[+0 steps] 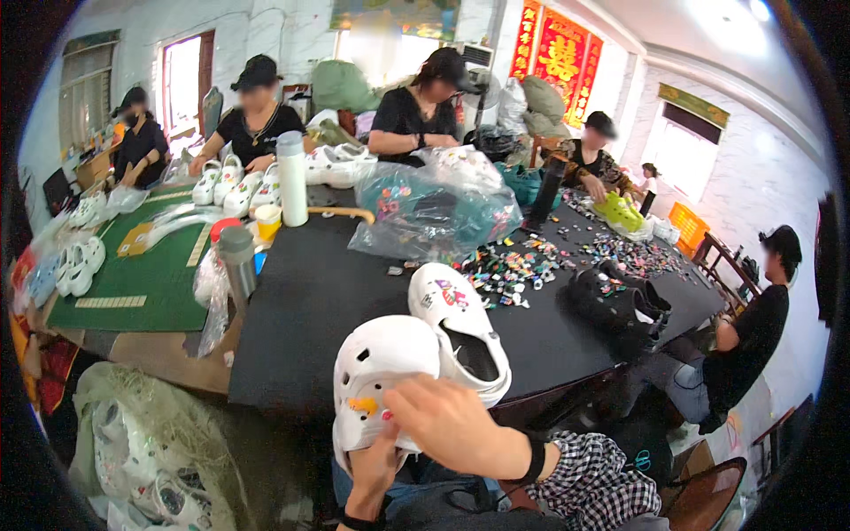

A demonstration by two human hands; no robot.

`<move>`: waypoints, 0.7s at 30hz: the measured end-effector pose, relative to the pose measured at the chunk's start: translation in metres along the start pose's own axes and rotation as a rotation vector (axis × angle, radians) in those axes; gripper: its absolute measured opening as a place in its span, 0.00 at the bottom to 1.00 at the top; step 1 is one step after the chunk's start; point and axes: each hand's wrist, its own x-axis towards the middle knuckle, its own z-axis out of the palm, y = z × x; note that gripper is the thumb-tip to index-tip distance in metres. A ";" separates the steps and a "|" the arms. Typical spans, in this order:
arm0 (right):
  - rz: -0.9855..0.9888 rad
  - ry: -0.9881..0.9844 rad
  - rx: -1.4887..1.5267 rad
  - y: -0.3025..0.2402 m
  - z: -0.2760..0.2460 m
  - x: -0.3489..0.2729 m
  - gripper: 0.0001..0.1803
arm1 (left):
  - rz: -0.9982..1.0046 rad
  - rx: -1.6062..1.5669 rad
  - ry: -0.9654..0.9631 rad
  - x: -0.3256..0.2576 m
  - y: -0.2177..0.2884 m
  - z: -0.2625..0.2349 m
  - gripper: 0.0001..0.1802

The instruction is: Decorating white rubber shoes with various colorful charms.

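My left hand (372, 469) grips a white clog shoe (381, 367) from below, holding it over my lap at the table's near edge. My right hand (452, 425) lies across the clog's lower side, with its fingers pressing near a small orange charm (363, 405) on the toe. A second white clog (460, 332) with a colourful charm lies on the black table (319, 310) just behind it.
A heap of small colourful charms (513, 265) and black clogs (620, 301) lie to the right. A clear plastic bag (425, 212), bottles (292, 177) and more white clogs (230, 186) stand farther back. Several people sit around the tables. A netted sack of clogs (142, 451) sits lower left.
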 end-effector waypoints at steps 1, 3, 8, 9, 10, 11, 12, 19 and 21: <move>-0.012 0.012 0.009 0.001 0.005 -0.001 0.13 | -0.013 -0.046 0.005 0.001 0.001 -0.002 0.26; -0.032 0.006 0.009 0.000 0.008 0.004 0.13 | -0.041 -0.016 0.063 0.001 0.003 -0.012 0.28; -0.118 -0.050 0.084 0.007 0.010 0.005 0.14 | 0.011 -0.076 0.021 0.002 0.008 -0.002 0.29; -0.112 -0.045 0.082 0.009 0.010 0.005 0.14 | 0.025 -0.075 0.033 0.002 0.007 -0.001 0.29; -0.134 -0.064 0.084 0.011 0.010 0.005 0.15 | 0.040 -0.074 0.044 0.002 0.005 0.000 0.30; -0.151 -0.084 0.086 0.011 0.009 0.004 0.17 | 0.031 -0.069 0.038 0.002 0.004 -0.002 0.30; -0.139 -0.079 0.084 0.011 0.006 0.004 0.17 | 0.055 -0.036 0.015 0.003 0.002 -0.004 0.31; -0.249 -0.057 -0.218 0.007 -0.011 0.032 0.27 | 0.126 -0.078 -0.059 0.002 -0.005 -0.013 0.35; -0.239 -0.052 -0.367 0.012 -0.014 0.039 0.43 | 0.120 -0.033 -0.020 0.000 -0.005 -0.011 0.37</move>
